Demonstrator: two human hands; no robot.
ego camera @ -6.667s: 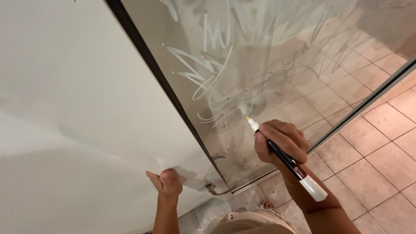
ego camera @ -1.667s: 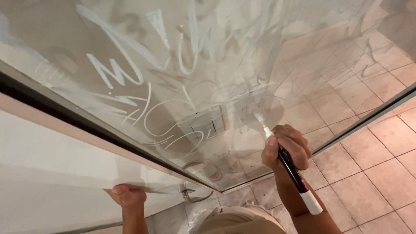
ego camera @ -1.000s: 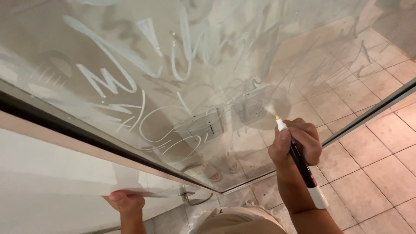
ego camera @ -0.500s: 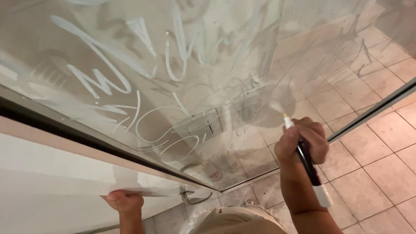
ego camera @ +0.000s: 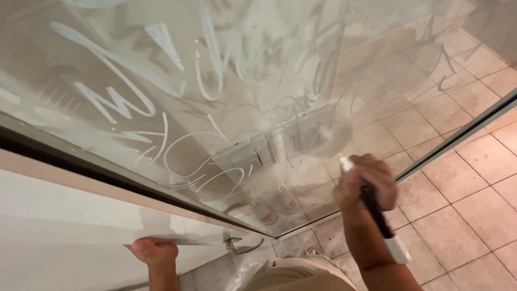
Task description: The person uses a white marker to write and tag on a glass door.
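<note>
My right hand (ego camera: 367,180) grips a black marker (ego camera: 377,213) with white ends, its pale tip touching the lower part of a large glass pane (ego camera: 301,81). White scribbled strokes (ego camera: 113,102) cover the glass. My left hand (ego camera: 156,251) rests at the bottom left, fingers closed over the thin edge of a white panel (ego camera: 64,242) below the pane's dark frame (ego camera: 107,178).
Beige floor tiles (ego camera: 463,188) spread to the right and show through the glass. A dark metal strip (ego camera: 463,132) runs diagonally along the pane's right edge. A metal hinge or handle (ego camera: 237,245) sits near the pane's lower corner. My beige trousers (ego camera: 291,275) show at the bottom.
My right hand and the marker have shifted rightward across the glass over the last seconds. My left hand stays on the white panel's edge. The view has tilted slightly.
</note>
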